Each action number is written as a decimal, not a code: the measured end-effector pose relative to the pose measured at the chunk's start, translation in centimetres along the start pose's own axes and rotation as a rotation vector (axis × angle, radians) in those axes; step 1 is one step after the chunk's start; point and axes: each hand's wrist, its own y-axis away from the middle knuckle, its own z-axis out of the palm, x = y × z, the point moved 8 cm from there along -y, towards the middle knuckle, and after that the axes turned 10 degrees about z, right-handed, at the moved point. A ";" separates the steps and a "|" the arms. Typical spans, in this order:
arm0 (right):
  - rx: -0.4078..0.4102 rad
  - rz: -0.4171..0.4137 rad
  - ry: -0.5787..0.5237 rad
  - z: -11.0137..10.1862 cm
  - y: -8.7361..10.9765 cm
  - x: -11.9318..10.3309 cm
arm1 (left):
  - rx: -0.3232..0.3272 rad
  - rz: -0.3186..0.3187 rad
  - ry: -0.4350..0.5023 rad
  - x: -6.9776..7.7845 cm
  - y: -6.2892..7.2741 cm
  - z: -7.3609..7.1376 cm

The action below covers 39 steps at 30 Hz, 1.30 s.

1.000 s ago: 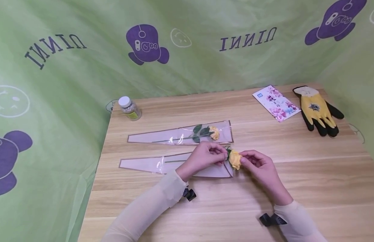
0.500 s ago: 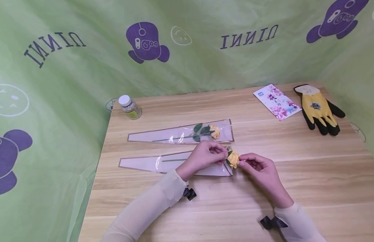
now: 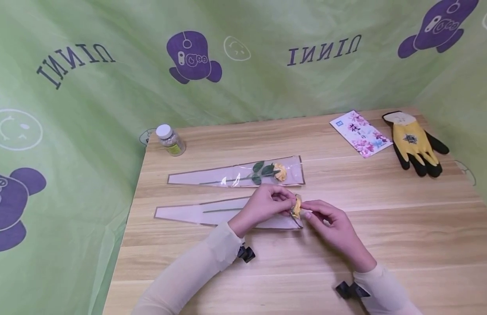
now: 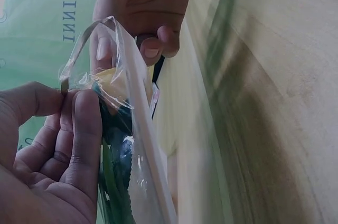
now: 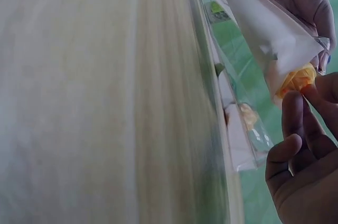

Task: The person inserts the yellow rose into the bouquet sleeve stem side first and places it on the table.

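Observation:
A yellow rose [image 3: 296,208] lies with its bloom at the wide mouth of a clear plastic flower sleeve [image 3: 176,213], its green stem running inside. My left hand [image 3: 269,203] pinches the sleeve's brown-edged rim between thumb and finger; in the left wrist view the sleeve rim [image 4: 95,28] arches up from those fingertips. My right hand [image 3: 332,221] touches the front of the bloom with its fingertips, while its thumb sits slightly apart from the petals. In the right wrist view the rose [image 5: 297,80] sits partly within the sleeve, fingers against it. Leaves are mostly hidden by my left hand.
Behind, a second flower sleeve [image 3: 184,178] holds another yellow rose [image 3: 280,172]. A jar with a white lid [image 3: 171,140] stands at the back left. A floral-printed packet [image 3: 360,133] and a yellow-and-black glove [image 3: 414,142] lie at the back right of the wooden table [image 3: 436,245].
My right hand has shifted left, and the rose has slid left, deeper into the sleeve mouth. The right thumb has come off the petals. My left hand has stayed at the rim.

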 end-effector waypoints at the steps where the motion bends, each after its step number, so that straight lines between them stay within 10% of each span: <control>1: -0.004 -0.003 0.011 0.1 0.0 -0.1 | 0.000 0.000 -0.001 0.0 0.0 0.0; 22: -0.090 -0.132 0.094 1.2 0.0 -1.5 | -0.041 0.040 -0.034 0.4 -0.3 0.1; 39: -0.298 0.042 0.025 2.3 -0.3 0.3 | -0.033 0.045 -0.012 -0.1 -0.6 0.4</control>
